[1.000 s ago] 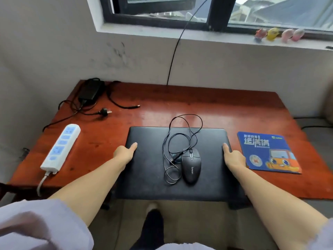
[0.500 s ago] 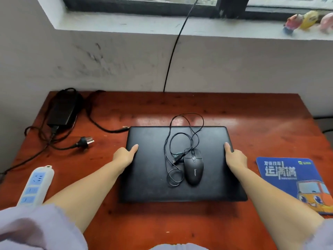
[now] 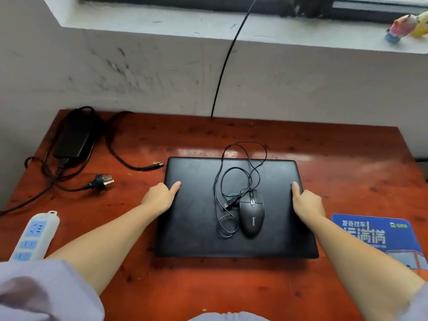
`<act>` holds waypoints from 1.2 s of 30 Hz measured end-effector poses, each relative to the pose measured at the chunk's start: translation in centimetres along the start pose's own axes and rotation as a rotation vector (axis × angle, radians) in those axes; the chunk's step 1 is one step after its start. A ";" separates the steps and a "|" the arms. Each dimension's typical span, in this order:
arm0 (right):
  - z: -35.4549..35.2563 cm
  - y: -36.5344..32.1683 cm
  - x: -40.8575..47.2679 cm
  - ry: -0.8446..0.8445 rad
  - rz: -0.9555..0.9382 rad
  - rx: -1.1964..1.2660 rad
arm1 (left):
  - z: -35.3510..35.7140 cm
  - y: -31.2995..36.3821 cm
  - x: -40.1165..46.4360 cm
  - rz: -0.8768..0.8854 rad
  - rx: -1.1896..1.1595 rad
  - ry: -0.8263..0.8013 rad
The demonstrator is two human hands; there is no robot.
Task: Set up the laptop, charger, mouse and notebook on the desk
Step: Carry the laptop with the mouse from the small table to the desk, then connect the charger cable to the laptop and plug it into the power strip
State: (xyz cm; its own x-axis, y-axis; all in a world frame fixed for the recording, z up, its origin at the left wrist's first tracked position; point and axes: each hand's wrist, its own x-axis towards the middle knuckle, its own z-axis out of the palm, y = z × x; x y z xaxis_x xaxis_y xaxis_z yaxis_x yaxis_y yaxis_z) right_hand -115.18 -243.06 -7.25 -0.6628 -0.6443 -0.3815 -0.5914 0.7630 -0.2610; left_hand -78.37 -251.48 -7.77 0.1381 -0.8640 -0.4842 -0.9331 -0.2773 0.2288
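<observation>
**Hands clasp closed laptop on red tabletop**

Hands grip both side edges of a closed matte-black laptop (image 3: 199,212) lying flat on the glossy red-brown wooden tabletop (image 3: 231,293). The left hand (image 3: 159,197) curls around the laptop's left edge, thumb laid on the lid and the other fingers tucked out of sight beside or under the edge; the right hand (image 3: 306,201) mirrors it on the right edge, thumb on top. Each grip is pressed closed on the laptop's side.

On the lid sits a black wired computer mouse (image 3: 252,213), right of centre, its thin black cable (image 3: 231,167) looped loosely across the lid with the USB plug lying just beside the mouse.

At the tabletop's far left corner lies the black brick-shaped charger (image 3: 73,141) among its tangled black cords; its three-pin wall plug (image 3: 104,181) rests loose on the wood, and its barrel tip lies just beside the laptop's far left corner. A white power strip with blue sockets (image 3: 34,235) lies at the near left edge, well apart from the laptop. To the right of the laptop, near the right forearm, lies a blue notebook with white Chinese lettering and an orange cartoon truck (image 3: 379,237).
</observation>
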 end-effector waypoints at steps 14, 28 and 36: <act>-1.6 1.9 1.4 0.033 -0.157 -0.356 | 0.9 1.2 -1.3 0.023 0.142 0.027; -5.4 -9.0 0.3 0.180 -0.444 -0.655 | -3.0 -1.6 -1.5 0.149 0.063 -0.090; 3.4 -20.9 -5.9 0.068 -0.946 -0.412 | -5.2 -4.8 1.6 0.359 0.057 0.248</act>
State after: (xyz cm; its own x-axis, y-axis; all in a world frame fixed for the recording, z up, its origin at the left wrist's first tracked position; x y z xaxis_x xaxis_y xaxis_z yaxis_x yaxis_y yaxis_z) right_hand -97.33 -255.00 -2.53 0.1378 -0.9827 -0.1237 -0.9870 -0.1259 -0.0995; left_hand -71.90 -253.73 -5.27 -0.1289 -0.9781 -0.1636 -0.9524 0.0762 0.2952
